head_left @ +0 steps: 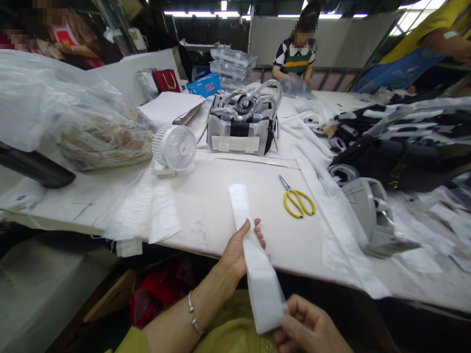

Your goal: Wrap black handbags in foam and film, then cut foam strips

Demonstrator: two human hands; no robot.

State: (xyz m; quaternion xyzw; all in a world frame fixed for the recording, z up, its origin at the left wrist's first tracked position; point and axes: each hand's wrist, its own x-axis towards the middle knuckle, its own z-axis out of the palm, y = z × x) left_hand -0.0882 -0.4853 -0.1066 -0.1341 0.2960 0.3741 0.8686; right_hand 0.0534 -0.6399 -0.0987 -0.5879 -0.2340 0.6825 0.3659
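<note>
A long white translucent plastic strip [260, 267] stretches from the table surface down toward my lap. My left hand [241, 247] is closed around its middle, thumb on top and fingertips showing on the far side. At the near lower corner, my right hand [307, 326] pinches the strip's edge between thumb and fingers. Yellow-handled scissors [297, 200] lie on the table to the right of the strip, blades pointing away from me and apart from both hands.
A small white fan [174, 148] stands left, beside a large plastic bag [99, 122]. Ahead sits a wrapped grey-and-black handbag [241, 128]. A tape dispenser [373, 215] and piled black bags [405, 162] are on the right. Across the table a person [296, 56] handles clear plastic.
</note>
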